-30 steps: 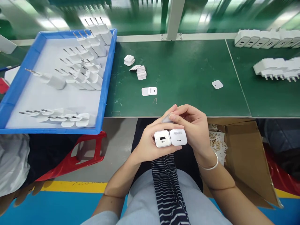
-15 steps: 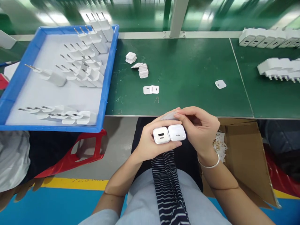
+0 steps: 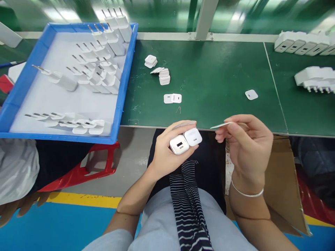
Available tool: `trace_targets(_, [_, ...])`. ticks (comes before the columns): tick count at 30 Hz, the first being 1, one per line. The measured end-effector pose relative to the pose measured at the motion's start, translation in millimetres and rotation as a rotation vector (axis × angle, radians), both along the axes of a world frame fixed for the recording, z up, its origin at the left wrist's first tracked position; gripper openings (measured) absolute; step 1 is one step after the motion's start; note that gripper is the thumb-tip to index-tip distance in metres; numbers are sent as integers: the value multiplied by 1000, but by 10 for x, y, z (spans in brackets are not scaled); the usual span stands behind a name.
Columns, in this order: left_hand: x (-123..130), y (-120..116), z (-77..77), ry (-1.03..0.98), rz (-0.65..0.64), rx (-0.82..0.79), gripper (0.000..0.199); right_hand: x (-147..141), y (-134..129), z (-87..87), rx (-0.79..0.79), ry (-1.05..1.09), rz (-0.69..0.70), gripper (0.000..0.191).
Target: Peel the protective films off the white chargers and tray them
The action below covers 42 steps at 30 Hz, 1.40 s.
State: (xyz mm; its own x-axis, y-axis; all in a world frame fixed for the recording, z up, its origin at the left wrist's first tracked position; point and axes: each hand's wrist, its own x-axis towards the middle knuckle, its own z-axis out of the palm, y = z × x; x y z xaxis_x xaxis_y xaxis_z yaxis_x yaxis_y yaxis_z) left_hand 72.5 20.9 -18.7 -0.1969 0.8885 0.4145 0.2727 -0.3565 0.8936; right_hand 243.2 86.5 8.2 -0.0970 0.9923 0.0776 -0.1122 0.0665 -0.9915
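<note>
While my left hand (image 3: 165,153) wraps two white, square-faced plastic chargers (image 3: 193,136) above my lap (image 3: 209,164), my right hand (image 3: 247,150) pinches a thin white piece (image 3: 220,125) that could slip if the pinch loosens.

The single head-worn view looks forward and steeply down from close above the left hand (image 3: 163,152) and right hand (image 3: 248,150), taking in the counter (image 3: 214,80).

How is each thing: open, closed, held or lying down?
Left hand: closed around two chargers.
Two chargers: held side by side.
Right hand: pinching a thin white piece.
Thin white piece: held in the air.
Blue tray: partly filled with plugs.
Plugs: prongs sticking out.
Cardboard box: open.
Lone white square: lying flat.
Pair of white squares: overlapping.
</note>
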Motion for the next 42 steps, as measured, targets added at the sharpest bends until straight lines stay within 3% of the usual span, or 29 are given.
trace_targets(4, [42, 9, -43, 133, 150, 74, 39, 69, -125, 34, -111, 37, 118, 5])
trace_targets(7, [62, -1, -83, 199, 184, 111, 41, 28, -232, 19, -194, 26, 177, 31])
trace_targets(8, [65, -6, -94, 215, 186, 122, 42, 6, -262, 9, -213, 25, 215, 31])
trace_targets(11, [67, -26, -109, 251, 190, 159, 44, -50, -330, -21, -163, 24, 265, 12])
trace_targets(15, [63, -48, -91, 296, 208, 202, 44, -60, -387, -15, -96, -6, 191, 13])
trace_targets(18, [59, -56, -63, 303, 213, 209, 42, -60, -404, 5, -258, 74, 339, 5])
trace_targets(22, [57, -62, -32, 292, 170, 227, 40, -122, -392, 6, -453, 226, 501, 13])
trace_targets(42, [79, -63, -28, 335, 141, 254, 40, -240, -437, 23, -532, 287, 409, 28])
